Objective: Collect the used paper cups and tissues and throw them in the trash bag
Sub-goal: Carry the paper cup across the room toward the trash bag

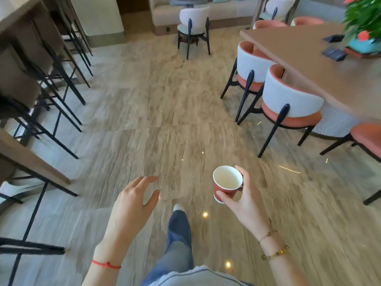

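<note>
Nearest the camera, the person's leg (177, 240) is stepping forward over the wood-patterned floor (156, 112), and both hands are hanging out in front at about waist height. The right hand (245, 201) is holding a red paper cup (226, 183): the thumb is pressing the cup's lower wall and the fingers are curling round its far side, so the cup is standing nearly upright with its white mouth facing up and tipped slightly toward the camera. Its long axis is running roughly vertical, which suits a straight drop once a bag mouth is below it. The left hand (134, 203) is carrying nothing, its fingers spread and loosely bent, just across from the cup and well placed, I judge, to hold a bag open.

No trash bag or tissue is showing anywhere, so which way the cup must travel cannot be told. Farther off, upholstered chairs (288, 104) are tucked along the near edge of a long table (309, 58) on the right, bar stools (51, 89) are lining the left, and a potted plant (365, 23) is sitting near the table's far right end.
</note>
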Demonstrator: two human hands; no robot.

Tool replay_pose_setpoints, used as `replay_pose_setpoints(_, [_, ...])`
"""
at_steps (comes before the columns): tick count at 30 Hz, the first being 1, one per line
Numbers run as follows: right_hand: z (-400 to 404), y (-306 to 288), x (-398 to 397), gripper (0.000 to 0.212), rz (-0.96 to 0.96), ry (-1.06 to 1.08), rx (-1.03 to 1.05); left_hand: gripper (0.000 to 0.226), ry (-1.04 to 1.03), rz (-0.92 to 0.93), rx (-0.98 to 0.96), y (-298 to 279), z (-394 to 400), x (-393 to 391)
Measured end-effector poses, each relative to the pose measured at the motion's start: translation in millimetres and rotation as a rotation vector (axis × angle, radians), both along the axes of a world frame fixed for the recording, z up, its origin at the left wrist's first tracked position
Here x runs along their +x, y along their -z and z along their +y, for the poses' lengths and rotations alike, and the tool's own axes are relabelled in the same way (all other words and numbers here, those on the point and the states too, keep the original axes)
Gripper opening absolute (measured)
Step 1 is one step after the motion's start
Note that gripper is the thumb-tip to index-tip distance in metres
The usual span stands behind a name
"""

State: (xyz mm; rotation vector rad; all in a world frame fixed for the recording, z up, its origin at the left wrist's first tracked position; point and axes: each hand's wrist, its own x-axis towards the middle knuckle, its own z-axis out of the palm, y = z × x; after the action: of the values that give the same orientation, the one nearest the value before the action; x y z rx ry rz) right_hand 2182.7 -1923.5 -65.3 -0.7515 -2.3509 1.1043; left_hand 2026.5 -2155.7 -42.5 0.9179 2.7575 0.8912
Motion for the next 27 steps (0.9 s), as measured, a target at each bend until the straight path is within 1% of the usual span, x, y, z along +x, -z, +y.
replay_pose_setpoints(5, [69,2,-114,0.075,0.029,-0.02,-0.037,0.032,-0.012,0.016,0.01,0,67,-113])
replay_pose_setpoints(10, [141,-6,-228,0.075,0.063,0.013,-0.022,0.032,0.061,0.052,-0.013,-11,144,-231])
replay_pose_setpoints(15, [209,-8,-313,0.075,0.064,0.079,0.009,0.033,0.129,0.046,-0.025,-19,218,-329])
replay_pose_setpoints(19, [263,-5,-376,0.074,0.043,0.117,0.017,0.033,0.156,0.025,-0.028,-13,276,-399])
replay_pose_setpoints(24, [342,3,-466,0.074,0.031,0.105,0.029,0.034,0.142,0.016,-0.024,-1,356,-488])
replay_pose_setpoints(27, [399,1,-525,0.074,0.042,0.103,0.028,0.034,0.123,0.001,-0.011,-3,411,-544])
